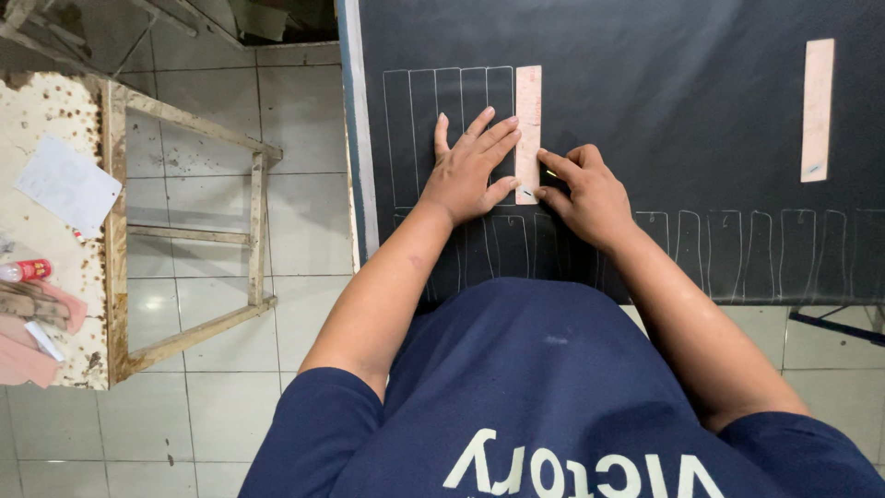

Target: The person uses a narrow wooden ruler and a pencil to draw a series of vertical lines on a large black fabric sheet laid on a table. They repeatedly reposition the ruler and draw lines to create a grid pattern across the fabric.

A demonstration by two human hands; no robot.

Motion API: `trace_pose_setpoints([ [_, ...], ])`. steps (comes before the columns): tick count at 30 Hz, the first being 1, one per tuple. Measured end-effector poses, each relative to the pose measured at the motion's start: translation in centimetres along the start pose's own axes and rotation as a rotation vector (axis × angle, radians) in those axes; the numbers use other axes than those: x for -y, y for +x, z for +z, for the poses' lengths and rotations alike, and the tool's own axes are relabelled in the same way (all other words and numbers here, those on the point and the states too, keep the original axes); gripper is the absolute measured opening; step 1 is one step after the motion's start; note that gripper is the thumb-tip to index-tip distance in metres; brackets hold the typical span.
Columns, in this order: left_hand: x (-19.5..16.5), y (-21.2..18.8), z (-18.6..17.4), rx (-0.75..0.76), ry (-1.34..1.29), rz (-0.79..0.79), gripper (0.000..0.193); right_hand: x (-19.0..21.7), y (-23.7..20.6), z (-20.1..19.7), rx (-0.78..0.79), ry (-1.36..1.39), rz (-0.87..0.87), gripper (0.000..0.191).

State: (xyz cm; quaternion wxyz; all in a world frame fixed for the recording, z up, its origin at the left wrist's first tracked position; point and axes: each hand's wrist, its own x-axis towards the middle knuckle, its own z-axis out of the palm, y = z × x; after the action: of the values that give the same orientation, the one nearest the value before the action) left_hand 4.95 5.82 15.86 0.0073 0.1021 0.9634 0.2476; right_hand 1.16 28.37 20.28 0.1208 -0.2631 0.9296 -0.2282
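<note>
Navy cloth of the person's shirt [544, 387] fills the near edge of the view, and both bare forearms reach away from it onto a black sheet [664, 111] spread over a table.

The left hand [470, 171] lies flat on the sheet, palm down, fingers spread and straight. Its fingertips [513, 136] press the left edge of a narrow pale strip [528, 115] that stands lengthwise away from the person, and the thumb reaches the strip's near end.

The right hand [585, 194] sits just right of the strip's near end, fingers curled together and pinched on a small marking tool [550, 172], only a thin yellowish tip of which shows. The tip rests against the strip's right edge, low down.

White outlines [447, 101] of the same narrow shape stand in a row to the left of the strip, partly under the left hand. A second row of outlines [756, 249] runs along the near edge of the sheet, off to the right.

A second pale strip [818, 106] lies well apart at the far right of the sheet.

To the left, over a tiled floor [212, 369], stands a rusty, stained bench [115, 231] with a white paper [66, 184], a small red-capped bottle [26, 270] and pink scraps [23, 355] on it.
</note>
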Motion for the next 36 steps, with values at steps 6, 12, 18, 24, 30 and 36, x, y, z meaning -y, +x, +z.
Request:
trace_pose_setpoints([
  [6,-0.1,0.0,0.3,-0.014,-0.002,0.008,0.069,0.0,-0.1,-0.2,0.009,0.002,0.003,0.051],
  [12,0.0,-0.1,0.6,-0.037,-0.007,0.015,0.069,0.1,-0.1,-0.4,0.020,-0.009,-0.002,0.052],
  [18,-0.3,-0.1,0.3,-0.016,0.020,-0.002,0.067,0.0,-0.1,-0.1,0.024,-0.012,0.014,0.052],
  [24,-0.8,0.1,0.0,0.040,0.021,-0.034,0.069,-1.6,0.7,-0.1,-0.015,0.193,-0.018,0.040],
  [30,-0.8,0.5,-0.1,0.044,0.030,-0.029,0.069,-2.5,3.9,-1.6,-0.189,0.273,0.023,0.026],
  [36,-1.0,0.3,-0.3,0.015,0.030,-0.031,0.069,-2.1,8.6,-2.1,-0.183,0.612,0.017,0.024],
])
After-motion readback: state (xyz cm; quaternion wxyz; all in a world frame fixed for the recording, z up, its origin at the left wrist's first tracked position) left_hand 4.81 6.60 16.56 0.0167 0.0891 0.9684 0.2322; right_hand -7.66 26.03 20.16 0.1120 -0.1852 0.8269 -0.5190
